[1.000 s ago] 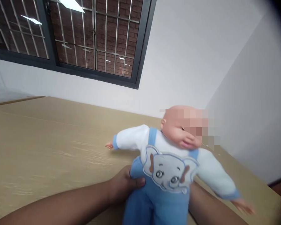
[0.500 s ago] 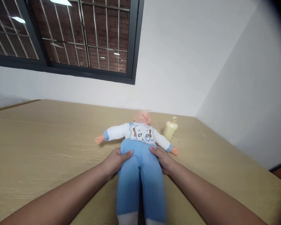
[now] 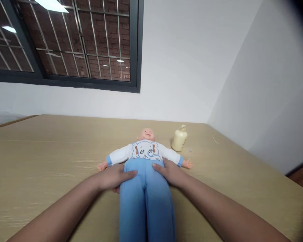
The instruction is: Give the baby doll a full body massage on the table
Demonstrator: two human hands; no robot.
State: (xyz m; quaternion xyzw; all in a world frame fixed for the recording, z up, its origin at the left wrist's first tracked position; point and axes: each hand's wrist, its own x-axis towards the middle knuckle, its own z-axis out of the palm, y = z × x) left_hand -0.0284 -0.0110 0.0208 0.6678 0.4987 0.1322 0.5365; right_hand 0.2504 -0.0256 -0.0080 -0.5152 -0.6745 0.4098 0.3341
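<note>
A baby doll (image 3: 143,168) lies on its back on the wooden table (image 3: 53,151), head toward the wall and arms spread out. It wears a white top with an elephant patch and blue trousers. My left hand (image 3: 116,177) grips the doll's hip on the left, thumb across the front of the trousers. On the opposite hip, my right hand (image 3: 170,171) holds on in the same way. The fingers of both hands are largely hidden beside and under the doll. Its feet are out of view at the bottom edge.
A cream pump bottle (image 3: 179,138) stands upright beyond the doll's right-hand side. Farther right lies a thin pale strand (image 3: 215,139). A white wall (image 3: 179,67) with a barred window (image 3: 86,43) rises behind the table, and another wall (image 3: 275,94) borders the right.
The view has shifted slightly, moving the doll and bottle a little left in the picture. The doll's feet have dropped out of view. Both hands keep their hold on its hips.
</note>
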